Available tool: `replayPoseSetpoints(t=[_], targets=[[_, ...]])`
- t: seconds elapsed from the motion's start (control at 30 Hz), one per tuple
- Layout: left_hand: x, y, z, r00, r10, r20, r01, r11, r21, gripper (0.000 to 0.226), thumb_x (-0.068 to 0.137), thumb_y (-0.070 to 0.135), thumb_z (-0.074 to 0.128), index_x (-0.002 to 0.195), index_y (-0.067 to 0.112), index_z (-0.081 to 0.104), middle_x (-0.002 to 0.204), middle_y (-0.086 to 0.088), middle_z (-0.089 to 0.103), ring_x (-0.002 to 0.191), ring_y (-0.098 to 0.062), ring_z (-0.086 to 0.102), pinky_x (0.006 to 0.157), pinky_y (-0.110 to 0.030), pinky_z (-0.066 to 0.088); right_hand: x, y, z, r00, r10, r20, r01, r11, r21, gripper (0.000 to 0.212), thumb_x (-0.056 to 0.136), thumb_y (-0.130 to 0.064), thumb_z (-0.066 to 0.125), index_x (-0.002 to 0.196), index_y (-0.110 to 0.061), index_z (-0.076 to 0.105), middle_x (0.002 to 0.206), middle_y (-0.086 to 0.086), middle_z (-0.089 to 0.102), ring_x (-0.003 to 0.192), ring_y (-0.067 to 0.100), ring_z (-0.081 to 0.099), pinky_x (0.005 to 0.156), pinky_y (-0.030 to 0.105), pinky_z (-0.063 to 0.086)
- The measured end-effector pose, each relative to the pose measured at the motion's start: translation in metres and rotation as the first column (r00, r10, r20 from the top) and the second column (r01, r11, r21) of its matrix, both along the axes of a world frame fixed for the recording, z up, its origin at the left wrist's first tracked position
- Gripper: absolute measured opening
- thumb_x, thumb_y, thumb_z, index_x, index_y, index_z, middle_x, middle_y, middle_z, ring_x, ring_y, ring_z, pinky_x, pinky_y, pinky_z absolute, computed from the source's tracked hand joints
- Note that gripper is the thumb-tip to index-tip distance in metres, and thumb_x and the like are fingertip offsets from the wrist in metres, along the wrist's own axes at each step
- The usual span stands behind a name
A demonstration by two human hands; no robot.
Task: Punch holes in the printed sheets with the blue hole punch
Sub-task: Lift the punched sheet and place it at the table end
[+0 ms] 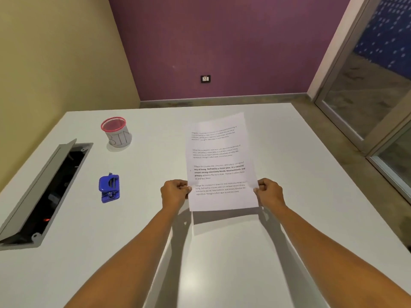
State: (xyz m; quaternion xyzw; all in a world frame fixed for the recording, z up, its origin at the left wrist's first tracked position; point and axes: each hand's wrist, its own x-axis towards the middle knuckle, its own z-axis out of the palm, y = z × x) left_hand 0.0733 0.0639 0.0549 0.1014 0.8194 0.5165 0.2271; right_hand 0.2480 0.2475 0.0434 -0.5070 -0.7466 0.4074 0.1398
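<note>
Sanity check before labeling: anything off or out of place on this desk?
Only the cable hatch at the table's left edge: its lid stands open, exposing the dark cavity. The hole punch and bin cup stand normally.

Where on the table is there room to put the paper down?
The white table is bare right of the printed sheets, out to its edge, and between them and the blue hole punch. The left side is crowded: punch, bin cup, open cable hatch.

A white surface (289,152) with an open cable hatch (44,192) meets a purple wall (222,41), yellow wall (55,52) and glass door (367,96).
</note>
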Motion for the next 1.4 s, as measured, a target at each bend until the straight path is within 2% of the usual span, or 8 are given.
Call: replayPoseSetpoints(t=[0.17,0.3,0.53,0.67,0.77,0.97,1.2,1.4], targets=[[0.009,0.063,0.005,0.999,0.051,0.017,-0.051,0.999,-0.006,0.017,0.076,-0.007,0.066,0.092,-0.007,0.067,0.064,-0.005,0.061,0.057,-0.02,0.06,0.054,-0.015,0.055,0.005,0.063,0.004,1.0,0.01,-0.01,-0.011,1.0,-0.011,0.023,0.088,0.0,0.048,0.108,-0.001,0.06,0.099,0.015,0.062,0.082,0.024,0.051,0.077,0.03,0.044],[0.02,0.128,0.002,0.998,0.063,0.027,-0.062,0.998,-0.021,0.019,0.075,-0.007,0.066,0.094,-0.008,0.067,0.074,-0.014,0.064,0.056,-0.02,0.06,0.076,-0.033,0.056,0.017,0.124,0.0,1.0,0.028,-0.004,-0.028,1.0,-0.007,0.026,0.09,0.0,0.043,0.111,0.0,0.058,0.11,0.019,0.062,0.084,0.023,0.049,0.074,0.026,0.038],[0.029,0.241,-0.014,0.998,0.041,0.039,-0.039,0.998,-0.056,0.01,0.072,-0.008,0.066,0.078,-0.001,0.066,0.059,-0.007,0.059,0.055,-0.025,0.059,0.08,-0.043,0.057,0.025,0.232,-0.014,0.999,-0.036,-0.009,0.035,0.999,-0.01,0.026,0.09,0.003,0.041,0.109,0.001,0.059,0.106,0.018,0.062,0.09,0.027,0.054,0.076,0.027,0.04],[0.026,0.306,-0.03,1.0,0.014,0.007,-0.013,0.995,-0.094,0.016,0.073,-0.005,0.068,0.089,-0.004,0.068,0.056,-0.001,0.057,0.044,-0.01,0.055,0.073,-0.031,0.054,0.02,0.29,-0.028,0.997,-0.074,-0.011,0.074,0.997,0.016,0.027,0.092,0.001,0.04,0.111,0.001,0.059,0.114,0.02,0.062,0.1,0.031,0.056,0.078,0.025,0.039],[0.023,0.351,-0.045,1.0,-0.005,0.0,0.005,0.995,-0.104,0.015,0.074,-0.004,0.067,0.089,-0.004,0.068,0.061,-0.006,0.06,0.054,-0.02,0.056,0.074,-0.034,0.055,0.017,0.331,-0.044,0.995,-0.1,-0.021,0.101,0.995,0.019,0.028,0.092,0.001,0.044,0.116,0.001,0.059,0.119,0.02,0.061,0.106,0.032,0.056,0.083,0.026,0.04],[0.01,0.418,-0.074,1.0,-0.018,-0.015,0.016,0.995,-0.103,0.019,0.076,0.0,0.068,0.094,-0.002,0.069,0.094,-0.019,0.071,0.089,-0.033,0.066,0.083,-0.038,0.053,0.006,0.392,-0.068,0.983,-0.162,-0.083,0.166,0.985,0.047,0.032,0.091,0.002,0.046,0.122,0.003,0.055,0.125,0.02,0.058,0.114,0.033,0.055,0.094,0.028,0.04],[0.0,0.464,-0.075,0.996,-0.037,-0.087,0.024,0.99,-0.136,0.021,0.082,0.003,0.062,0.102,-0.001,0.069,0.104,-0.018,0.07,0.095,-0.033,0.064,0.073,-0.027,0.044,-0.01,0.423,-0.08,0.967,-0.231,-0.111,0.244,0.963,0.117,0.034,0.092,0.002,0.043,0.124,0.0,0.053,0.127,0.023,0.055,0.11,0.037,0.054,0.094,0.035,0.044],[-0.006,0.474,-0.076,0.992,-0.06,-0.112,0.039,0.983,-0.177,0.022,0.084,0.005,0.06,0.102,0.0,0.069,0.104,-0.019,0.07,0.097,-0.035,0.063,0.078,-0.029,0.046,-0.016,0.431,-0.082,0.968,-0.227,-0.108,0.24,0.963,0.125,0.034,0.092,0.001,0.044,0.125,0.001,0.052,0.125,0.027,0.054,0.109,0.04,0.054,0.095,0.041,0.046]])
